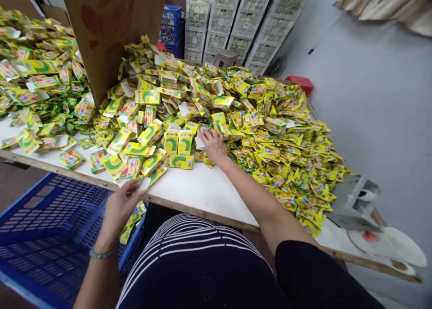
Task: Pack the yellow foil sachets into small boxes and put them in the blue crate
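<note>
My left hand [122,205] is at the table's front edge, fingers curled and thumb on the white open flap of a small printed carton [131,167]. Farther in, my right hand [214,144] reaches onto the table, its fingers closed on another carton [200,142] whose white flap shows; much of it is hidden by the hand. Between the hands, two yellow-green cartons [178,142] stand side by side behind one lying flat [179,161]. A loose group of cartons [148,133] lies beside my left hand. Small yellow sachets [293,156] are heaped right of my right hand.
An upright cardboard sheet [111,29] divides the heap from another pile of cartons and sachets [40,70] at left. Below the table edge sits a blue plastic crate [50,228] with some packs. A grey device [354,201] stands right; white crates [216,25] are stacked behind.
</note>
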### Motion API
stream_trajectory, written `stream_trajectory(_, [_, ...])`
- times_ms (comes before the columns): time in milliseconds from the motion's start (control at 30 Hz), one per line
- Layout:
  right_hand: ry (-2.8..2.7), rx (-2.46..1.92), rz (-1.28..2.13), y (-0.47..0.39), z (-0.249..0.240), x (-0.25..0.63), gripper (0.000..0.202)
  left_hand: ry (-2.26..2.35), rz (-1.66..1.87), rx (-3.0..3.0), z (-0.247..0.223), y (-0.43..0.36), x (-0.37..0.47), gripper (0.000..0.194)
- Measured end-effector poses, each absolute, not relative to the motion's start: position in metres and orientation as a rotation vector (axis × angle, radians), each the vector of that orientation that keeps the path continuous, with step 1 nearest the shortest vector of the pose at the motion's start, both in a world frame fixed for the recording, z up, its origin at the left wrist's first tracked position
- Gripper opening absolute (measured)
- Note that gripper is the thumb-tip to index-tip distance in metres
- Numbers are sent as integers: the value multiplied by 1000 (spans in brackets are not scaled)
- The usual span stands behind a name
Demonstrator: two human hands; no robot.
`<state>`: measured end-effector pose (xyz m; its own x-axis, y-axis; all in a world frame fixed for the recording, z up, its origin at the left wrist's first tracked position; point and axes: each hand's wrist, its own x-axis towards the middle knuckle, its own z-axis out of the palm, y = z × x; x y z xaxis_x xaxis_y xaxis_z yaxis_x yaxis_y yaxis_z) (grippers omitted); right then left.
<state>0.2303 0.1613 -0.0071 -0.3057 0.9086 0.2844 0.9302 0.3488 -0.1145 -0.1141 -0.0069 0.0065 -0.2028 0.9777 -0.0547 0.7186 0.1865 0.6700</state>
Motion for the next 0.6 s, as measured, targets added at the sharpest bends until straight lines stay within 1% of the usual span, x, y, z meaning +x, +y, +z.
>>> stream_trajectory(100, [-2258, -1576, -71, 162, 11, 234, 65, 1792, 961, 1547, -5, 6, -69, 52])
stream_trajectory(167, [-2089, -1522, 12, 143, 17, 224, 71, 1688, 1099, 1556, -8, 14, -41, 54])
stream_trajectory(233, [-1916, -1465, 226, 117, 14, 209, 76, 1541, 1192, 1536, -12, 24, -16, 68])
stream_trajectory(267, [-1852, -1436, 381, 104, 9, 202, 74, 1469, 1207, 1506, -15, 29, -6, 74])
stream_trajectory(333, [-1847, -1351, 753, 85, -4, 192, 61, 1369, 1188, 1404, -26, 39, 8, 73])
stream_trajectory(367, [-1840, -1335, 888, 81, -12, 190, 55, 1345, 1176, 1337, -33, 43, 12, 68])
stream_trajectory(400, [-1815, -1362, 929, 80, -20, 192, 50, 1333, 1168, 1267, -39, 45, 14, 63])
stream_trajectory(433, [-1804, -1413, 894, 83, -28, 195, 46, 1332, 1163, 1200, -46, 46, 14, 61])
stream_trajectory(500, [-1870, -1524, 666, 95, -39, 206, 38, 1328, 1140, 1113, -56, 46, 11, 61])
stream_trajectory(600, [-2187, -1520, 412, 111, -49, 220, 36, 1323, 1103, 1060, -60, 41, 6, 64])
